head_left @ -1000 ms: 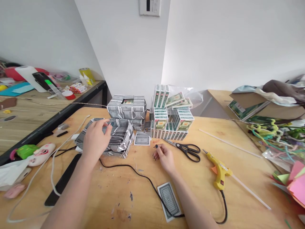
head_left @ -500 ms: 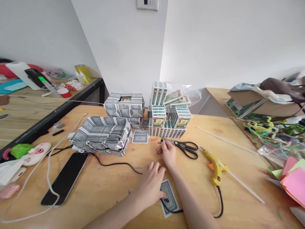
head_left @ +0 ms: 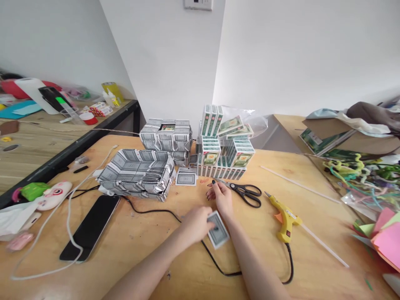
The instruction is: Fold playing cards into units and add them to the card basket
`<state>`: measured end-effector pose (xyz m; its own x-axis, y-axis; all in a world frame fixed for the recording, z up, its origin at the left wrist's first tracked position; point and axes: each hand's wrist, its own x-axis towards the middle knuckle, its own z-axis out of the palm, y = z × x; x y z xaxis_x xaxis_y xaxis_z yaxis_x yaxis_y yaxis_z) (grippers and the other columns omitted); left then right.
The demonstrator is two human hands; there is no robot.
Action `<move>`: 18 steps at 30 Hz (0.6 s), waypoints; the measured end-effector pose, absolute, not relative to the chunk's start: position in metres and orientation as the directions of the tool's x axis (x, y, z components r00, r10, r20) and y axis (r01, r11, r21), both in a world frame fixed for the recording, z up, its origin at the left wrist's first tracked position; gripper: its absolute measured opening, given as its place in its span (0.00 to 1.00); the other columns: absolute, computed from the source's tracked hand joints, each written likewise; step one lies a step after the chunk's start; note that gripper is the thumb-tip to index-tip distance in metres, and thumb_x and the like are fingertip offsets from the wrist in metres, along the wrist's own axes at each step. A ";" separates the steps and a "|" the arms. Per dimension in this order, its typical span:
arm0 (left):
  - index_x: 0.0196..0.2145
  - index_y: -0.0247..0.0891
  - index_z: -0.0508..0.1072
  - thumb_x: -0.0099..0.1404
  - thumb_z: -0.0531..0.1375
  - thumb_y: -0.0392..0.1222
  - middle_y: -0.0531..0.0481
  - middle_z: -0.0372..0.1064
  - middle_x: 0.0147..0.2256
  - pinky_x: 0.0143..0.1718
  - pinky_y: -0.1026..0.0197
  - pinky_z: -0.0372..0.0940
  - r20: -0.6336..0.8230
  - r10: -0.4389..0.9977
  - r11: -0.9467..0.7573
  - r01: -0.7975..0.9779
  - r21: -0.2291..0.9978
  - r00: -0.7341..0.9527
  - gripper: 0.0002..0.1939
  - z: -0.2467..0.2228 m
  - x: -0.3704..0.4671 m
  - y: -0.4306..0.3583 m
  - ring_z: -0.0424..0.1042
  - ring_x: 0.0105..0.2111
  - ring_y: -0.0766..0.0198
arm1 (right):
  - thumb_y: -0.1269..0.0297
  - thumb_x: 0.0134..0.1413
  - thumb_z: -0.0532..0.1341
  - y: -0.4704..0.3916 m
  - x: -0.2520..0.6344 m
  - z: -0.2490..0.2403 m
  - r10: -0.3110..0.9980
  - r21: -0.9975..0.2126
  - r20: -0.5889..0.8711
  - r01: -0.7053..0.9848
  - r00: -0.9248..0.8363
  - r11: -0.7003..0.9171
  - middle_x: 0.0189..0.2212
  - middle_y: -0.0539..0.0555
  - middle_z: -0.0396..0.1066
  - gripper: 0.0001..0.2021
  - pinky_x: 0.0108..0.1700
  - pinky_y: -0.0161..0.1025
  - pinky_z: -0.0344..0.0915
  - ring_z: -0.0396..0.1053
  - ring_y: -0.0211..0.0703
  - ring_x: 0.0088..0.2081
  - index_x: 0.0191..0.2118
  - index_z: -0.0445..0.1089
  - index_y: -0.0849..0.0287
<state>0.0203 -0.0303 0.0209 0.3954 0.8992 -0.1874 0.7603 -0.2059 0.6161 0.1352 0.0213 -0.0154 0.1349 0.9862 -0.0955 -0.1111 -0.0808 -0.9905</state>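
Near the middle of the table, my left hand (head_left: 195, 225) grips a grey-backed playing card (head_left: 218, 230) by its left side, thumb on top. My right hand (head_left: 220, 196) rests with bent fingers beside the scissors (head_left: 246, 193); whether anything is between its fingers is hidden. Ahead of the hands, a few loose cards (head_left: 186, 178) lie on the table. Left of these is an open tray made of folded cards (head_left: 131, 168), with a folded-card box (head_left: 166, 135) behind it. Green card packs (head_left: 210, 155) are stacked behind the loose cards.
A yellow glue gun (head_left: 285, 221) lies at the right, its black cable running beneath my forearm. A phone (head_left: 90, 227) and white cable (head_left: 69, 216) are at the left. Coloured paper (head_left: 387, 235) sits at the far right.
My left hand has taken hold of the card and moved it up and forward, off the black cable. The view has shifted slightly; my right hand has barely moved.
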 end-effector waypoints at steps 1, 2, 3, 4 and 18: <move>0.26 0.38 0.68 0.53 0.58 0.37 0.51 0.68 0.25 0.26 0.63 0.55 -0.129 0.934 -0.169 0.730 0.662 0.333 0.01 0.020 0.016 -0.021 0.67 0.25 0.63 | 0.51 0.50 0.54 0.021 0.135 -0.015 0.989 -0.993 -0.085 -0.089 0.121 -0.075 0.16 0.49 0.65 0.16 0.22 0.34 0.59 0.62 0.37 0.18 0.27 0.65 0.60; 0.27 0.38 0.67 0.55 0.56 0.37 0.51 0.68 0.26 0.26 0.64 0.56 -0.060 0.965 -0.143 0.706 0.694 0.254 0.02 0.020 0.012 -0.012 0.67 0.26 0.63 | 0.50 0.50 0.54 0.021 0.135 -0.015 0.992 -0.996 -0.069 -0.055 0.105 -0.064 0.17 0.49 0.65 0.16 0.23 0.34 0.59 0.62 0.37 0.20 0.26 0.65 0.60; 0.28 0.38 0.67 0.56 0.54 0.38 0.51 0.68 0.26 0.26 0.64 0.56 0.007 0.987 -0.117 0.691 0.713 0.160 0.03 0.019 0.008 -0.003 0.67 0.26 0.64 | 0.50 0.50 0.54 0.021 0.135 -0.015 0.995 -0.998 -0.056 -0.019 0.083 -0.054 0.18 0.49 0.65 0.17 0.23 0.34 0.59 0.63 0.38 0.21 0.25 0.65 0.59; 0.30 0.38 0.67 0.57 0.53 0.39 0.51 0.68 0.26 0.27 0.64 0.57 0.064 0.995 -0.102 0.669 0.736 0.082 0.04 0.018 0.006 0.005 0.67 0.26 0.64 | 0.49 0.50 0.54 0.020 0.134 -0.014 0.997 -0.999 -0.049 0.007 0.053 -0.049 0.19 0.49 0.65 0.17 0.23 0.34 0.59 0.63 0.38 0.21 0.24 0.65 0.59; 0.47 0.36 0.63 0.62 0.49 0.35 0.42 0.66 0.45 0.47 0.54 0.61 0.437 0.899 -0.285 0.769 0.573 0.007 0.15 -0.022 -0.013 0.036 0.65 0.47 0.57 | 0.57 0.50 0.55 0.017 0.132 -0.024 0.999 -0.999 -0.035 -0.035 0.021 -0.034 0.21 0.47 0.65 0.09 0.22 0.36 0.63 0.66 0.39 0.21 0.29 0.55 0.55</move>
